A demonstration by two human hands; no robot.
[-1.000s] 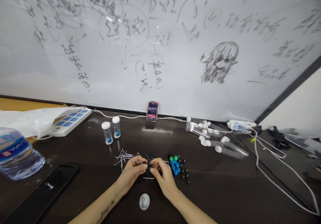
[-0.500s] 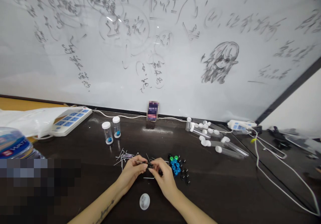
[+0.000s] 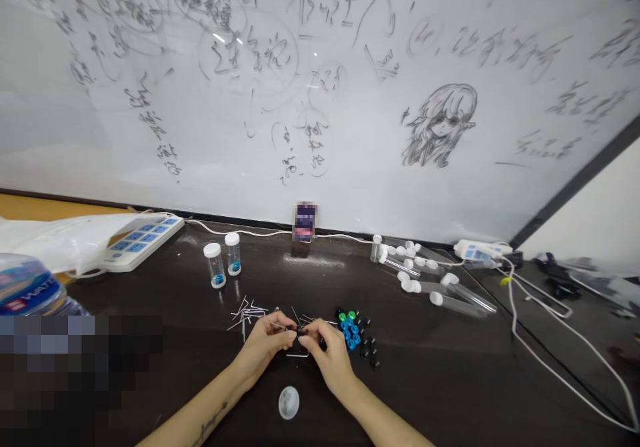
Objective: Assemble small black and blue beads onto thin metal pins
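Note:
My left hand (image 3: pixel 265 340) and my right hand (image 3: pixel 324 343) meet over the dark table, fingertips pinched close together. Between them is a small black part (image 3: pixel 299 331), mostly covered by the fingers, so its exact kind does not show. Both hands are closed on it. One L-shaped hex key (image 3: pixel 297 355) lies just below the fingertips. A pile of hex keys (image 3: pixel 246 313) is left of my left hand. Right of my right hand sit several blue ring-like pieces (image 3: pixel 350 333), green ones (image 3: pixel 347 316) and small black screw-like pieces (image 3: pixel 370 350).
A round translucent disc (image 3: pixel 289 402) lies between my forearms. Two white-capped vials (image 3: pixel 215 267) with blue pieces stand at back left. Several clear tubes (image 3: pixel 457 297) lie at back right, near a white power strip (image 3: pixel 480 250). A whiteboard (image 3: pixel 350 187) rises behind; a water bottle (image 3: pixel 35 287) is left.
Hardly anything differs. My fingertips have shifted very slightly around the small black part, which stays between both hands.

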